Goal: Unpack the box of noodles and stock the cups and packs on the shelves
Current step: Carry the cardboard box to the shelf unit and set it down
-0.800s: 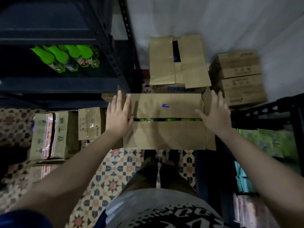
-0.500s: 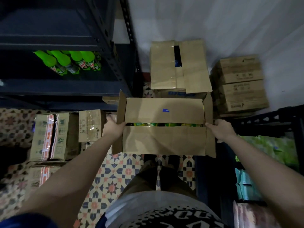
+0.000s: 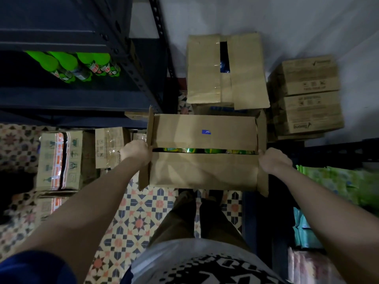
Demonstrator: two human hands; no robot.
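I am looking down past my own arms at a patterned tile floor [image 3: 131, 218]. At the far left, a dark metal shelf [image 3: 82, 95] holds green soda bottles [image 3: 82, 64] lying on their sides, caps toward me. Below it on the floor stand sealed cartons [image 3: 61, 158] striped with orange tape, stacked close together, probably stock waiting its turn.

My left hand [image 3: 136, 150] grips the left end of the noodle box [image 3: 205, 171], fingers curled around its edge beside a raised side flap. The box sits in the middle of the view, just beyond my feet, held level between both hands; I judge I am carrying or steadying it so it can be opened. Its two long top flaps lie nearly closed, leaving a narrow slot where green and yellow packs [image 3: 196, 150] show inside.

Beyond it stands a taller carton [image 3: 225, 68], flaps partly open, contents dark and unclear.

My right hand [image 3: 273, 160] clamps the right end, fingers wrapped under and hidden. At the far right, two printed cartons [image 3: 307, 95] are stacked against the wall, and nearer, a rack holds pale green packets [image 3: 338, 185].
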